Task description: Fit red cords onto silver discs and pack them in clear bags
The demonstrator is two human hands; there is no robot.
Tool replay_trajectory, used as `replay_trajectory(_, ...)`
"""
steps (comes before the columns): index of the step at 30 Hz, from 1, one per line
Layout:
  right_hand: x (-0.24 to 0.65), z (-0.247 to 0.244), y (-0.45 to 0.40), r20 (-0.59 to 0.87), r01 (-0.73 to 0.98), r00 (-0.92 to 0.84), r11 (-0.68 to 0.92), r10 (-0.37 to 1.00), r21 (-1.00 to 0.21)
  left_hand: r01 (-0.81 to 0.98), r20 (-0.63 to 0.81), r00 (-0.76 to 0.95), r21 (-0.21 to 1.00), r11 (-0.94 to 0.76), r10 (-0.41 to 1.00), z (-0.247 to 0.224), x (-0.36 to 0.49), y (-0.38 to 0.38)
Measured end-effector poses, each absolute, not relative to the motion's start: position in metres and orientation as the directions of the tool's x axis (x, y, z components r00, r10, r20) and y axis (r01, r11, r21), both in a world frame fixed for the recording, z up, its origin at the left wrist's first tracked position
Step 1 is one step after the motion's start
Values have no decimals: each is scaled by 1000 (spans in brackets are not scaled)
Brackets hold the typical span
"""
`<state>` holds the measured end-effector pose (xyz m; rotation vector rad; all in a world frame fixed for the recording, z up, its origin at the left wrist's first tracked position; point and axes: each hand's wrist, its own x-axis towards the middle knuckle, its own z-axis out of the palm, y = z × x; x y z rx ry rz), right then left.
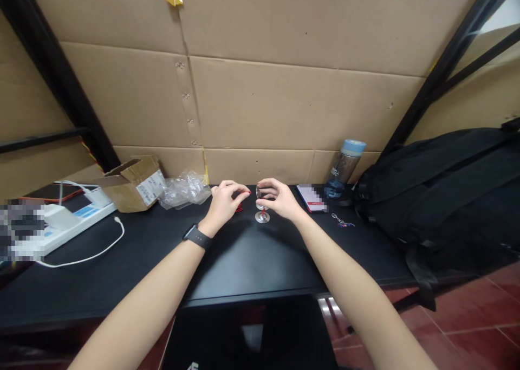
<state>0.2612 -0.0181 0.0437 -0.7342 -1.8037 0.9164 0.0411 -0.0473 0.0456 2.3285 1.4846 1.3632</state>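
Black table (260,267) beneath stemmed glass (262,217); box (134,188); bottle (343,167)

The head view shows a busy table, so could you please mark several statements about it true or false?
1. The right hand is at the stemmed glass. True.
2. Red cord shows beside the left hand. True.
3. The watch is worn near the right hand. False: the watch is worn near the left hand.
4. The blue-lidded bottle stands left of the cardboard box. False: the bottle stands right of the box.

We see a black backpack (450,191) at frame right, a bottle (343,167) right of centre and a cardboard box (132,188) left of centre.
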Motion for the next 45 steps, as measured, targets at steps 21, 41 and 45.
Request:
replay_trajectory(21,236,43,-37,515,-17,-319,538,796,-842,700,673,115,467,-540,731,40,48,-50)
replay_trajectory(41,245,38,-23,513,352,-402,645,759,-678,721,662,131,447,-529,738,38,51,-51)
replay_trajectory(45,244,36,-22,506,348,-399,637,764,-688,710,661,154,443,-548,735,39,52,-52)
